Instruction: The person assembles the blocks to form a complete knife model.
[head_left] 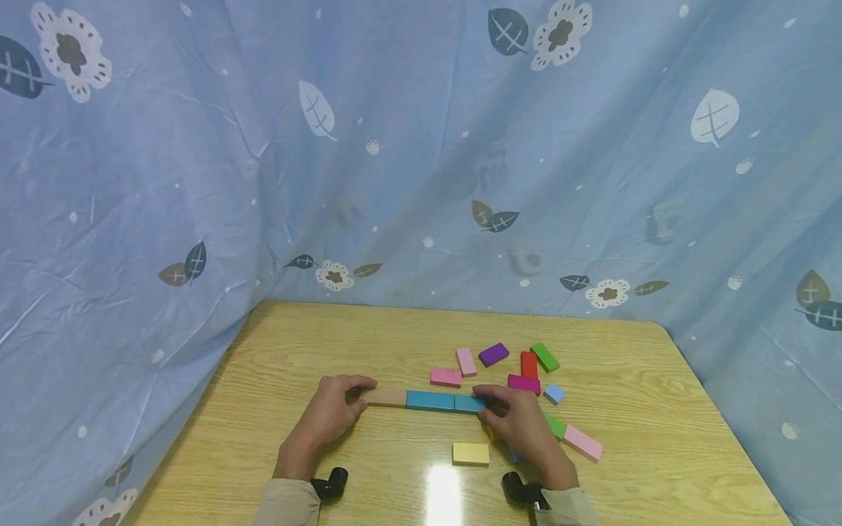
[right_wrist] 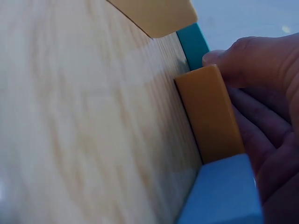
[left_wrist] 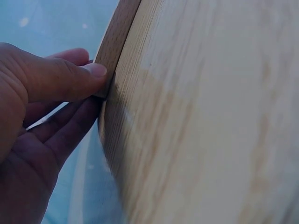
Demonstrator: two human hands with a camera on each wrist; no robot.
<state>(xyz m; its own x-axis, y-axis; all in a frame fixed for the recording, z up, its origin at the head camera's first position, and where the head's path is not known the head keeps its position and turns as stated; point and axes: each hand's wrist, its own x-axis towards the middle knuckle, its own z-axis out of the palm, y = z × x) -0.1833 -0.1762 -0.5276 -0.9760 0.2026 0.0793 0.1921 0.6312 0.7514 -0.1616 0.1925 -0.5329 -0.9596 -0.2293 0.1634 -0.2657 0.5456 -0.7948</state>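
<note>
Head view looks forward and down; wrist views sit close (steeply tilted); all share the tabletop (head_left: 388, 449).

My feed: tan block (head_left: 387, 397) at left fingers (head_left: 361, 381) | blue block (head_left: 430, 401) next | second blue block (head_left: 467, 404) at right fingers (head_left: 495, 394) | orange block (right_wrist: 210, 114) beside them | I see purple block (head_left: 493, 354), red block (head_left: 529, 364) beyond | wood-grain table (head_left: 316, 336) beneath | blue leaf-and-flower cloth (head_left: 408, 161) behind

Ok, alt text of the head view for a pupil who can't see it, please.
A person's left hand pinches a tan block lined up with two blue blocks, the outer one held by the right hand, on a wooden table. Other blocks lie nearby; blue patterned cloth hangs behind.
</note>
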